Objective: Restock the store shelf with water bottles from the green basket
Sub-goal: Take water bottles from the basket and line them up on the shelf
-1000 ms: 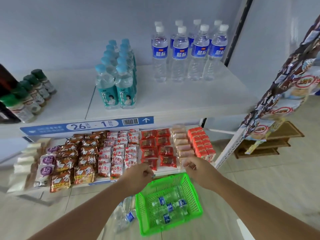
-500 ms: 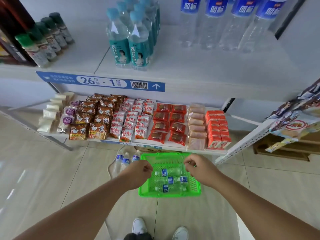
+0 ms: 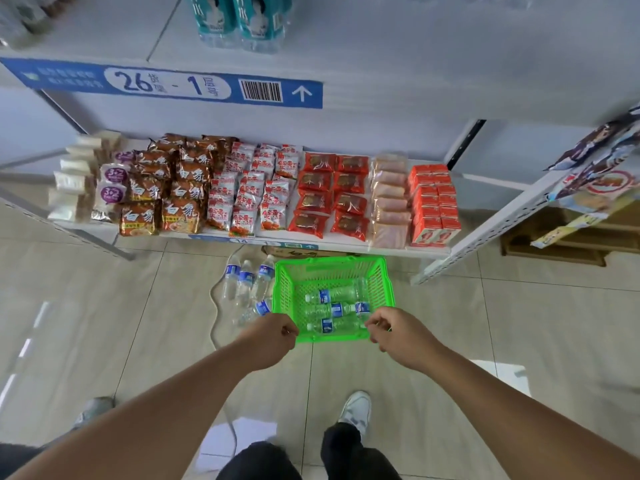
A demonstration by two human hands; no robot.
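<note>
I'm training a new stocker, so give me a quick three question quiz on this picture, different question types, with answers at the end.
1. True or false: the green basket sits on the lower shelf.
2. Multiple choice: the water bottles in the basket are A) upright, B) lying on their sides, C) stacked in a box.
3. Short answer: where are the left hand and right hand?

Key
1. False; it is at floor level in front of the shelf.
2. B.
3. Each is closed at a near corner of the basket rim; the exact grip is hard to see.
</note>
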